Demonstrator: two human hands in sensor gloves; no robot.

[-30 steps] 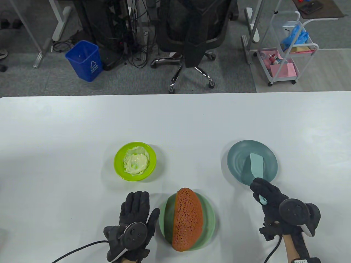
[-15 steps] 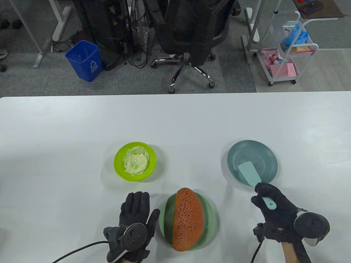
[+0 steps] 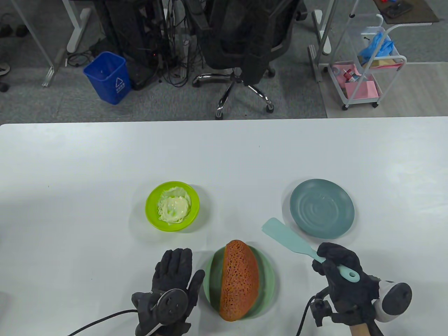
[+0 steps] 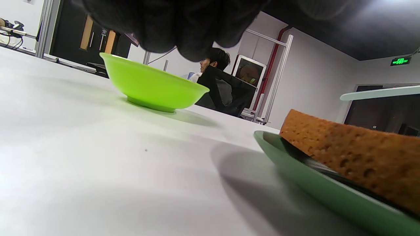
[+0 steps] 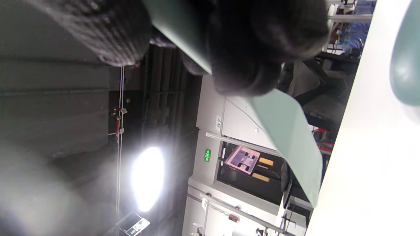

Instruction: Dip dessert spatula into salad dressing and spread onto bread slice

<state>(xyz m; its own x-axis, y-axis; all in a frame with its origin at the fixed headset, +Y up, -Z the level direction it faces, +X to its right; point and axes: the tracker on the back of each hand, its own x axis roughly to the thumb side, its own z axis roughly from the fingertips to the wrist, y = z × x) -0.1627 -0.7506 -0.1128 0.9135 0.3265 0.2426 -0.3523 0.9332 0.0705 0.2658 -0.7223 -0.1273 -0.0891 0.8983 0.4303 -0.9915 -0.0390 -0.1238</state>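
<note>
Spatula: the teal dessert spatula (image 3: 293, 243) is held above the tabletop (image 3: 87, 168), between the bread plate and the blue-grey plate; its blade points up-left, its handle end sticks out past the knuckles.
Right hand: the right hand (image 3: 337, 276) is clenched around the spatula handle; in the right wrist view the fingers (image 5: 262, 42) wrap the handle and the blade (image 5: 288, 144) juts out beyond them.
Dressing: pale salad dressing (image 3: 172, 207) sits in the lime green bowl (image 3: 153, 216), up-left of the bread.
Bread: the brown bread slice (image 3: 239, 280) lies on the green plate (image 3: 268, 280).
Left hand: the left hand (image 3: 171, 280) lies flat on the tabletop with fingers spread, holding nothing, thumb just beside the green plate's rim.
Blue-grey plate: the plate (image 3: 322, 208) carries nothing.
Writing: the blue bin (image 3: 106, 77) on the floor carries a white recycling mark with text too small to read; a cabinet (image 5: 218, 123) in the right wrist view shows "97".
</note>
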